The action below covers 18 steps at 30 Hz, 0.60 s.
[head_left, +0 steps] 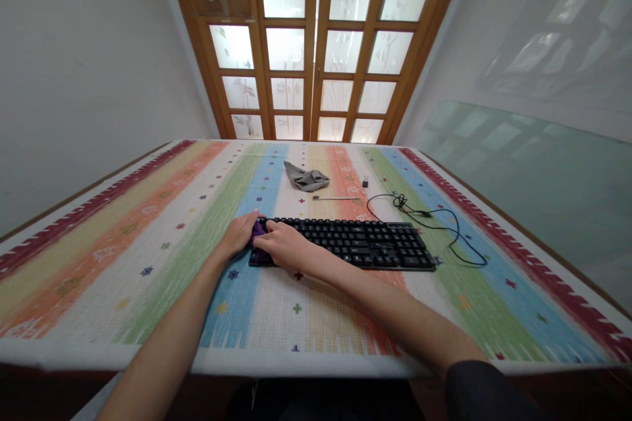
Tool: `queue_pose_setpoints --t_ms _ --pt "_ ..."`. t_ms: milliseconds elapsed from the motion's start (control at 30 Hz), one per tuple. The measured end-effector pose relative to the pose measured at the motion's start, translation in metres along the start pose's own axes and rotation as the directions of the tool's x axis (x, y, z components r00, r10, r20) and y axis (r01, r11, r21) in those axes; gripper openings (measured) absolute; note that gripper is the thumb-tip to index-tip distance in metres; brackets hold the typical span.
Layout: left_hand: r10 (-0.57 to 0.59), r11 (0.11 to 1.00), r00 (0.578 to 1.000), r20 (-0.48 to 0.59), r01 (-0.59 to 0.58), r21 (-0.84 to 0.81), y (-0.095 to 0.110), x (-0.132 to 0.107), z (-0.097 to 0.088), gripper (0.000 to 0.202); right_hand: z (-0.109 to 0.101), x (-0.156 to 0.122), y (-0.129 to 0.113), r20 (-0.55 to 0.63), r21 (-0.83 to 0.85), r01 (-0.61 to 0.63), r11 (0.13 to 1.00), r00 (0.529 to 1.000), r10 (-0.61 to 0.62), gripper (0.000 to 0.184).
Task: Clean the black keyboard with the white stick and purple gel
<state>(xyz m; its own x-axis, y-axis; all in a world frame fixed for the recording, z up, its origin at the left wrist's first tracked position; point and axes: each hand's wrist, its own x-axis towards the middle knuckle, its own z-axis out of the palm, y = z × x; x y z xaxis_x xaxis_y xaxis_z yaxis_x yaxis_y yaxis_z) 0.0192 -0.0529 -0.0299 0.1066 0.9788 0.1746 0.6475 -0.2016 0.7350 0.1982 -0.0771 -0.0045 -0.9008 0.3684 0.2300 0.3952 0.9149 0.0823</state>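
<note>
A black keyboard point(360, 243) lies across the middle of a table covered by a striped cloth point(148, 256). My left hand point(239, 234) rests at the keyboard's left end, fingers curled against a small purple thing point(257, 231) wedged between both hands. My right hand point(284, 245) lies over the keyboard's left keys, fingers bent and pressed onto the same purple thing. What the purple thing is cannot be made out. The keyboard's black cable point(444, 223) runs off to the right.
A crumpled grey cloth point(306, 178) lies behind the keyboard, with a thin stick-like tool point(338, 198) and a small dark plug point(365, 181) near it. Wooden glazed doors point(316, 46) stand beyond the table's far edge. White walls rise on both sides.
</note>
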Motion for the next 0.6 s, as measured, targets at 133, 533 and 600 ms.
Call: queue_pose_setpoints --t_ms 133,533,600 --pt "-0.020 1.000 1.000 -0.007 0.020 0.014 0.003 -0.001 -0.001 0.075 -0.005 -0.004 0.001 -0.001 -0.013 0.026 1.000 1.000 -0.026 0.014" --pt "0.033 0.998 0.999 0.011 -0.033 0.051 0.000 0.000 -0.001 0.062 -0.017 -0.031 0.018 0.060 0.109 -0.019 0.994 0.998 0.013 0.031" --pt "0.063 0.996 0.998 0.022 -0.064 0.066 0.000 0.000 -0.001 0.057 -0.018 -0.033 0.018 0.066 0.107 -0.035 0.994 0.997 0.028 0.031"
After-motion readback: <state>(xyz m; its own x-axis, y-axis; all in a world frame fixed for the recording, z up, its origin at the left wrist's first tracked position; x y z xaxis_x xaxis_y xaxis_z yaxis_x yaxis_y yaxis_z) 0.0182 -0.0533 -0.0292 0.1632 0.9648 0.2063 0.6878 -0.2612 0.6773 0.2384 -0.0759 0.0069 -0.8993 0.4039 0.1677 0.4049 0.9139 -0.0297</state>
